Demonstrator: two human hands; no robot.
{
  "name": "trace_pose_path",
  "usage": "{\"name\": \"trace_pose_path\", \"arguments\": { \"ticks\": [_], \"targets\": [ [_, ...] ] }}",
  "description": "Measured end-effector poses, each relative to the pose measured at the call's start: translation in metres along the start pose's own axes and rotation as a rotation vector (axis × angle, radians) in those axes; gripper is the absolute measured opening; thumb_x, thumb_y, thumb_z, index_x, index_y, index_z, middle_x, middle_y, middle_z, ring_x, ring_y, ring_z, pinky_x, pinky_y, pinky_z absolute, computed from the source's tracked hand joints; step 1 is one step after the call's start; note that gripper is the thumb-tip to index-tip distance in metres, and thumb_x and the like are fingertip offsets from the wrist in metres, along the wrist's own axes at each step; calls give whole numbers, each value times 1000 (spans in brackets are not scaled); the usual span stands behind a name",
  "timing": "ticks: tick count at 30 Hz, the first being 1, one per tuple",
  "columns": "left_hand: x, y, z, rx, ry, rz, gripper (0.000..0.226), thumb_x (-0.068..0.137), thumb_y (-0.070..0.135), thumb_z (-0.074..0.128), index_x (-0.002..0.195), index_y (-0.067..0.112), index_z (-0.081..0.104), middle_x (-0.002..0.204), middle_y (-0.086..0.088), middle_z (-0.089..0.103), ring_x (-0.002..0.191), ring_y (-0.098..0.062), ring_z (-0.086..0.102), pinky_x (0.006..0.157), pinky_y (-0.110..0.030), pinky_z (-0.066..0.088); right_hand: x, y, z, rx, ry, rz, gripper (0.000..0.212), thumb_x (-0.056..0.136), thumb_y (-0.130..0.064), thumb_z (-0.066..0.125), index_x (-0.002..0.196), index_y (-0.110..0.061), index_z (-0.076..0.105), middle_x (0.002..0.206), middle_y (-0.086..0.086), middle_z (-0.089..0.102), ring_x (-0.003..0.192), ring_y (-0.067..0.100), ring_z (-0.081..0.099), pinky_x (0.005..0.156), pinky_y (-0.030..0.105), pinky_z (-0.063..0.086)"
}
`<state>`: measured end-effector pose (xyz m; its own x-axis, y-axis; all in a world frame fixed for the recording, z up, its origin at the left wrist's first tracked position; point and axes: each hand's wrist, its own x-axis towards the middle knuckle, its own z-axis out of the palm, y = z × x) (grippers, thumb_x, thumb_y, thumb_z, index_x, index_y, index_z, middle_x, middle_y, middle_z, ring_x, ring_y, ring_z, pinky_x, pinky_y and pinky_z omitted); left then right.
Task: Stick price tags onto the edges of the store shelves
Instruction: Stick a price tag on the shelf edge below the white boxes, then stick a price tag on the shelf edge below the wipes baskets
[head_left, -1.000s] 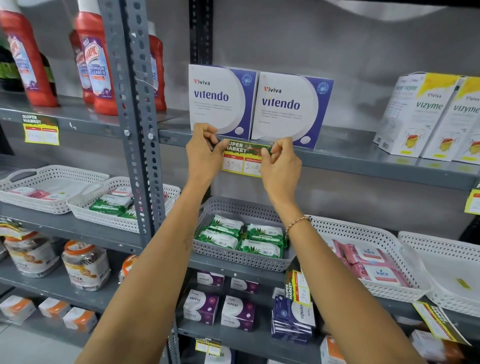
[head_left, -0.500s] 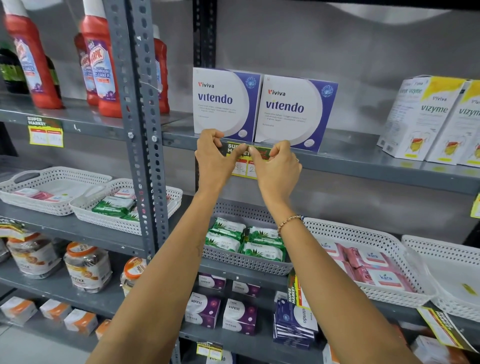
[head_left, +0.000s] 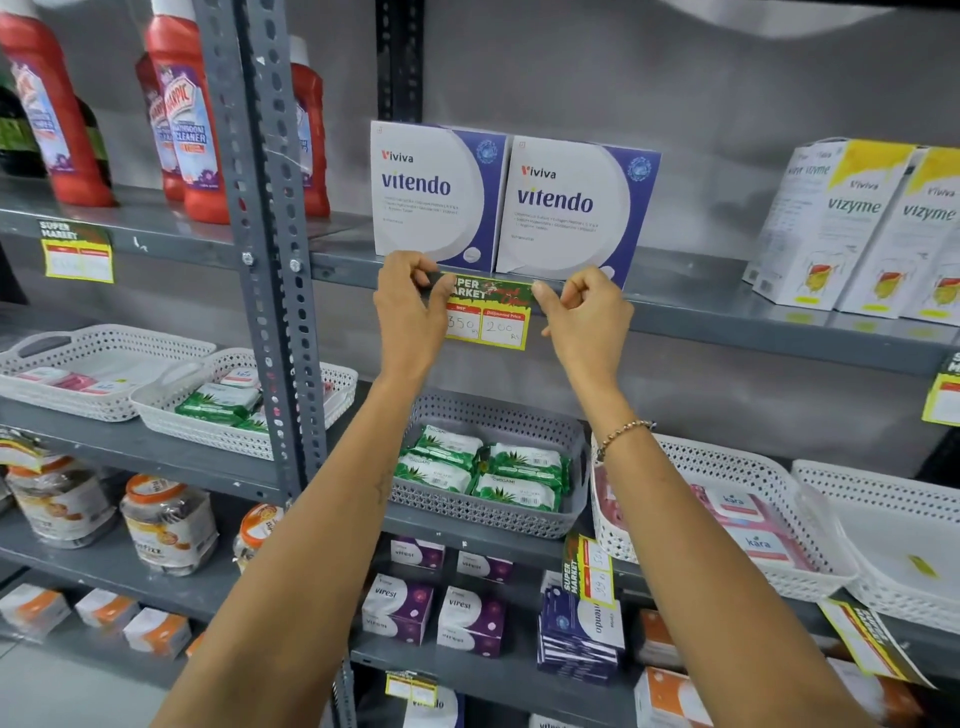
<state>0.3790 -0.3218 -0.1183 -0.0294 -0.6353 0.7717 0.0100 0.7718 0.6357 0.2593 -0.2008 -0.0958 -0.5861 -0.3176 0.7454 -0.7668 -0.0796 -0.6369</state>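
A yellow and green price tag (head_left: 488, 318) with handwritten prices lies flat against the front edge of the grey shelf (head_left: 727, 325), just below two white and purple Vitendo boxes (head_left: 511, 200). My left hand (head_left: 413, 312) presses the tag's top left corner with thumb and fingertips. The top right corner is under the thumb of my right hand (head_left: 582, 317), whose other fingers are curled. The tag's lower half hangs below the shelf edge.
Other tags hang on the shelf edge at far left (head_left: 78, 252) and far right (head_left: 945, 389). Red cleaner bottles (head_left: 192, 114) stand behind a perforated grey upright (head_left: 265, 218). Vizyme boxes (head_left: 852, 223) stand at right. Baskets of wipes (head_left: 488, 467) sit one shelf down.
Both hands slid outward along the tag's top, from close together over its middle to its two upper corners. The tag now shows in full between them.
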Motion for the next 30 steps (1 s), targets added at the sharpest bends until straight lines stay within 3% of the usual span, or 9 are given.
{"name": "trace_pose_path", "arguments": {
  "ticks": [4,9,11,14,18,22,24,27,30],
  "targets": [
    [-36,10,5,67,20,106,15,91,23,61,90,10,53,84,2,47,77,-13,42,73,-38,39,-18,12,-13,54,-81,-55,34,83,-29,68,65,-27,39,52,2,52,50,29,59,52,42,52],
    [-104,12,24,18,-216,97,15,93,21,58,86,11,51,83,4,44,76,-10,40,70,-18,33,-66,57,-33,-31,-210,17,20,87,-31,62,82,-16,49,54,13,60,48,25,58,51,39,50],
    [-135,4,34,23,-338,16,17,93,24,58,84,12,52,81,1,46,74,-11,41,68,-15,34,-89,82,-42,-95,-250,100,17,88,-30,62,85,-17,52,56,10,61,51,21,58,53,38,51],
    [-179,-11,51,68,-500,-117,25,92,31,59,80,9,56,75,-6,55,70,-20,51,63,-29,41,-122,120,-57,-184,-307,245,14,87,-28,63,86,-16,57,64,8,66,57,18,60,57,34,51],
    [-226,-27,68,159,-634,-351,28,91,16,61,66,7,53,68,-9,54,64,-20,49,61,-31,39,-160,164,-79,-262,-345,479,13,85,-24,65,85,-11,63,77,6,71,70,19,64,64,32,52],
    [-264,-46,78,378,-863,-606,56,94,37,52,48,7,44,62,-22,55,69,-33,54,68,-38,46,-188,192,-94,-313,-398,611,11,85,-23,65,85,-12,65,79,5,71,78,22,66,69,33,52],
    [-277,-47,79,416,-956,-718,60,96,42,46,48,6,42,57,-18,53,70,-32,54,72,-36,47,-196,199,-98,-326,-421,630,9,84,-21,65,82,-12,65,80,7,72,79,23,66,69,34,54],
    [-292,-42,81,418,-1015,-819,57,96,43,44,53,7,46,65,-15,55,68,-27,51,67,-31,38,-202,206,-102,-356,-455,641,7,82,-20,65,77,-16,64,76,5,71,77,23,66,69,41,56],
    [-300,-42,81,350,-907,-833,41,95,28,51,73,-3,67,73,-21,65,75,-34,61,72,-32,47,-206,209,-103,-344,-474,658,9,82,-22,66,75,-18,62,71,2,70,74,21,66,70,41,56]
  ]
}}
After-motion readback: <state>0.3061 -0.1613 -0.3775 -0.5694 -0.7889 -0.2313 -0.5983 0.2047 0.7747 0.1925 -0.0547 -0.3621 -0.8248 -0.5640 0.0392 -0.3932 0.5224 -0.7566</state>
